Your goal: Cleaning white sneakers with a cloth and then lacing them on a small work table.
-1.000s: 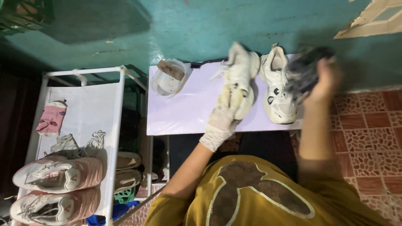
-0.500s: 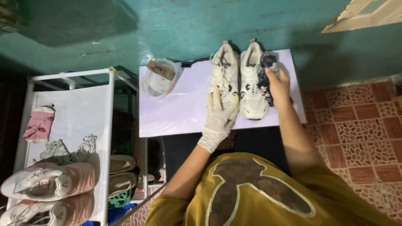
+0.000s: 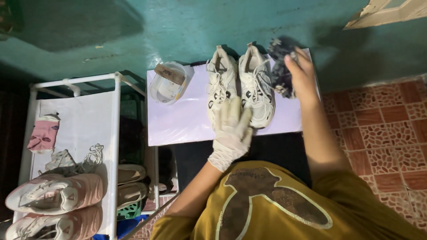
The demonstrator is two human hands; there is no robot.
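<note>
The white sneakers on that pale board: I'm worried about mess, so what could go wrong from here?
The dark cloth in the right hand hangs beside the right sneaker and might smudge it. The tub sits near the white board's corner and could tip if the board is bumped. The gloved left hand rests at the left sneaker's toe, near the board's front edge.

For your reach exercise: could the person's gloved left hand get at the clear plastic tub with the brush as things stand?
Probably yes: the left hand rests on the white sneakers, and bare board lies between it and the tub.
</note>
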